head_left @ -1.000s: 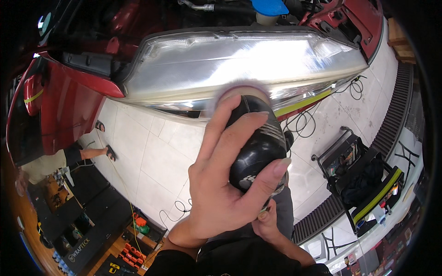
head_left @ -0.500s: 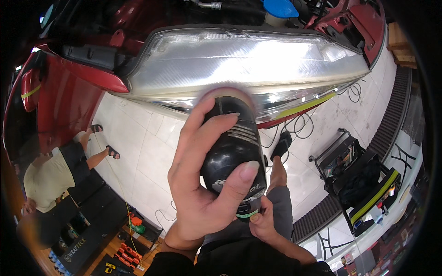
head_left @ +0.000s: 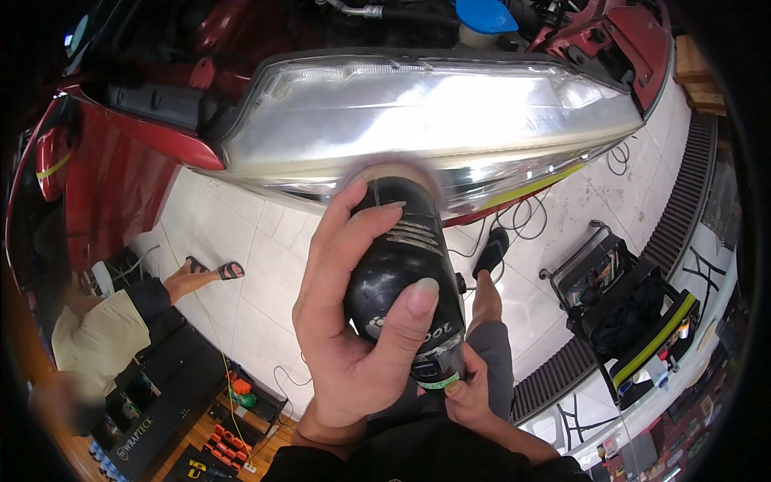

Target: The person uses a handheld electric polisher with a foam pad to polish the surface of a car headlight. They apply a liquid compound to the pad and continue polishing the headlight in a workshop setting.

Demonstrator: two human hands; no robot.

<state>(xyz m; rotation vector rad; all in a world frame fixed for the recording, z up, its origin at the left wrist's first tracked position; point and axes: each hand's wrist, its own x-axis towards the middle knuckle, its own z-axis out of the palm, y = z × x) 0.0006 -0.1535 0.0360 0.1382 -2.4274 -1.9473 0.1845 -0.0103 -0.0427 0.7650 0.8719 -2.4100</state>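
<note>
A black power polisher [head_left: 401,265] is between my hands, its round pad [head_left: 393,170] blurred at the rim and set against the lower front of a car's headlight [head_left: 434,120]. My left hand [head_left: 345,321] wraps over the top of the polisher's body, fingers along its left side and thumb across the top. Low at the rear end, near a green label, my right hand [head_left: 470,390] grips the polisher; part of its fingers is hidden beneath the tool. The headlight lens is clear and shiny above, with a yellowish band along its lower edge.
Red bodywork [head_left: 128,132] surrounds the headlight, and a blue cap [head_left: 486,14] shows in the engine bay. A black cable [head_left: 522,221] coils on the tiled floor. At right stands a wheeled cart [head_left: 594,265]; at left, another person [head_left: 104,329] is near a black bench [head_left: 173,402].
The polisher has tilted slightly and shifted a little down, its pad still at the headlight's lower edge. The other person at left has stepped to the right.
</note>
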